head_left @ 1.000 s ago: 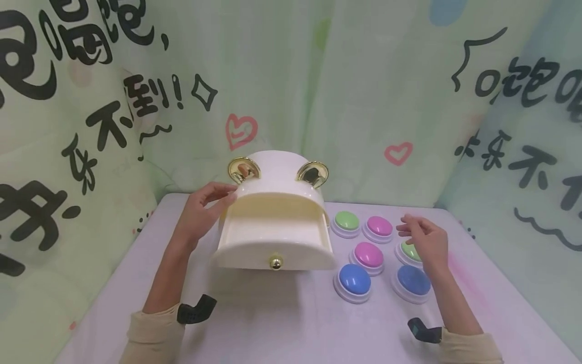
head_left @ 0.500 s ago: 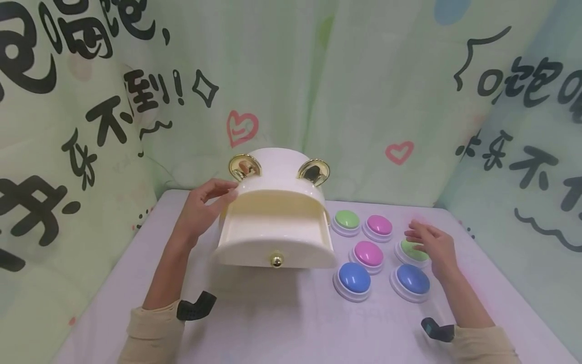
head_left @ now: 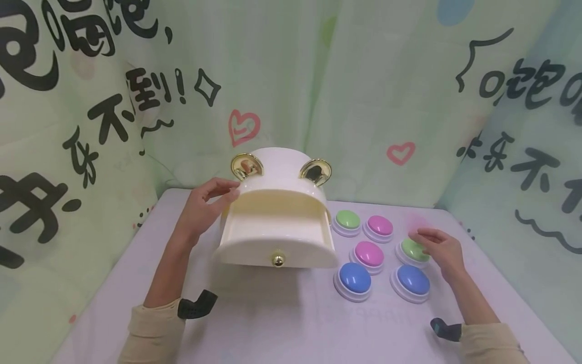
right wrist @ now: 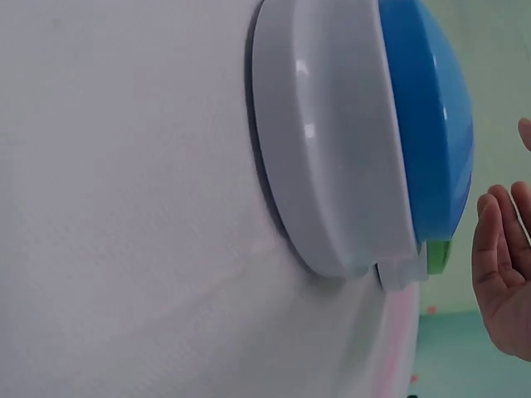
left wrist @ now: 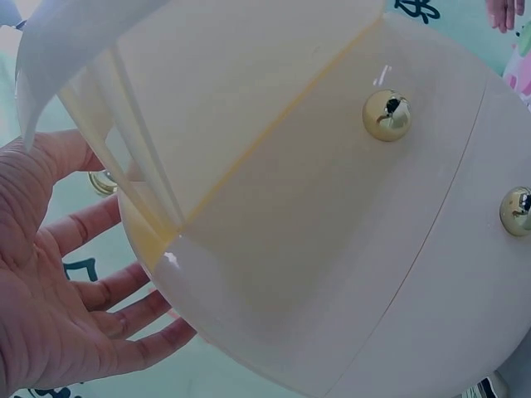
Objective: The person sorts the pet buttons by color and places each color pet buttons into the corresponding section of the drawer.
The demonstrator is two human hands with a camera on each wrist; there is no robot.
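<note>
A white cabinet [head_left: 286, 169] with gold ears stands on the table, its upper drawer [head_left: 277, 253] pulled out. My left hand [head_left: 202, 210] touches the cabinet's upper left side; in the left wrist view its fairly straight fingers [left wrist: 137, 311] reach along the side wall. Two gold knobs [left wrist: 387, 115] show on the cabinet's front there. My right hand [head_left: 441, 250] hovers with loosely bent fingers at a green push button [head_left: 413, 251], fingertips over its far edge, nothing in them. A blue button [head_left: 413, 279] sits just in front; it looms large in the right wrist view.
Left of the right hand stand more round buttons: a green one [head_left: 347, 220], two pink ones [head_left: 369, 254] and a blue one [head_left: 355, 278]. A printed pale green curtain [head_left: 354, 101] encloses the back and sides of the white-covered table [head_left: 273, 323].
My right hand has moved to the right and lower, from above the space beside the pink button to the green button. My left hand stays at the cabinet.
</note>
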